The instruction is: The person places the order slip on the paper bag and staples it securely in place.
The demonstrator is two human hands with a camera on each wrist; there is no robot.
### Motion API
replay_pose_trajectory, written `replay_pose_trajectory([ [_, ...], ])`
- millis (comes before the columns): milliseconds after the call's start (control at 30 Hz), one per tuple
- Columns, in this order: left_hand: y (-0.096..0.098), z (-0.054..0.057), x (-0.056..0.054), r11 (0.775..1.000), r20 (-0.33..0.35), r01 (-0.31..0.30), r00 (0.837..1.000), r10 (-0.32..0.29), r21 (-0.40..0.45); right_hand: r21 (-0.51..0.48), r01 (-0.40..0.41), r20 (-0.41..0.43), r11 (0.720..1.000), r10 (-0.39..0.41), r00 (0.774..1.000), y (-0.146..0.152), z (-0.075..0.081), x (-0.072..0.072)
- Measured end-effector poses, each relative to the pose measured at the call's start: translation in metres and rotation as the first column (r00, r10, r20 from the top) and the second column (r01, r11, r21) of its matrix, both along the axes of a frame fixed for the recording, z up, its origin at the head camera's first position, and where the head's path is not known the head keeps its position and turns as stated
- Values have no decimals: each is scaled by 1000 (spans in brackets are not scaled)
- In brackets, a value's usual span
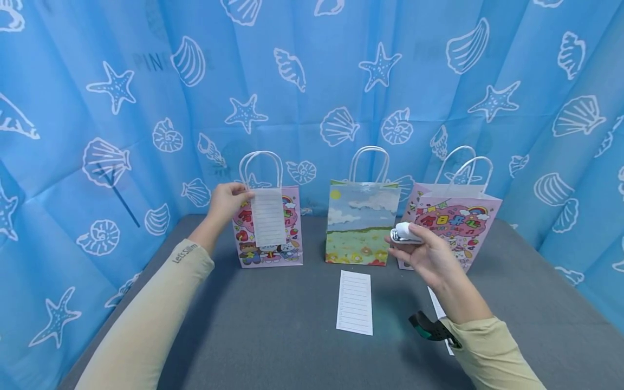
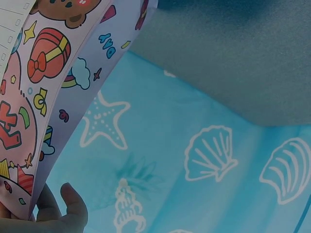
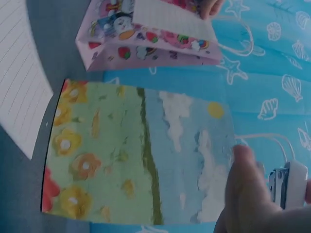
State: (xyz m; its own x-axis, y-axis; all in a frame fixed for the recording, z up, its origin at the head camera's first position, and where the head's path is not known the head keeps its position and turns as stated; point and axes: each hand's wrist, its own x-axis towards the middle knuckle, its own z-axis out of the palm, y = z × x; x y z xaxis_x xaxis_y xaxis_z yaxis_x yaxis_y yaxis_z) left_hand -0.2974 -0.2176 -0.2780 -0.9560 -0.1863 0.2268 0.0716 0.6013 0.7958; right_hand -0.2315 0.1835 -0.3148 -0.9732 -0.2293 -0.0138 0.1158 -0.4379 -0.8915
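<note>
I have the left hand (image 1: 227, 203) at the upper corner of the left bag (image 1: 293, 238), where it pinches the slip (image 1: 269, 219) at its top. In the left wrist view some fingers go behind the bag's edge, so I judge that paper and bag are pinched together, and that this is why the slip stays flat upon the front and below the handles. The right hand (image 1: 433, 259) grips the stapler (image 1: 407, 232) with curled fingers, raised in front of the gap between the middle bag (image 1: 363, 222) and the right bag (image 1: 453, 219). I suppose it is kept high so that it touches no bag; how its jaws stand, I cannot tell with certainty. The three bags stand upright in a row near the curtain (image 1: 312, 70), with pictures facing the person, which probably makes each front easy to reach. The middle slip (image 1: 355, 302) lies on the table (image 1: 273, 325) just before the middle bag, and the right slip (image 1: 437, 306) is partly hidden by the right arm; I think each is laid near a bag to be at hand.
</note>
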Motion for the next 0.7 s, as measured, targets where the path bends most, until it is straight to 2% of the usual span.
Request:
replay_pose_trajectory([
  [167, 0, 0, 0, 1000, 3, -2, 1000, 2, 3, -92, 23, 86, 995, -15, 996, -11, 7, -2],
  [267, 0, 0, 0, 1000, 0, -1, 1000, 1, 6, -102, 2, 112, 995, 10, 994, -15, 8, -4],
  [400, -1, -1, -1, 1000, -4, -5, 1000, 5, 6, -66, -39, 90, 997, 45, 995, -21, 9, -7],
  [567, 0, -1, -1, 1000, -2, -5, 1000, 5, 4, -13, -43, 68, 999, 44, 997, -29, 11, -8],
  [700, 0, -2, 0, 1000, -2, -5, 1000, 5, 2, -9, -50, 70, 999, 50, 996, -34, 14, -9],
])
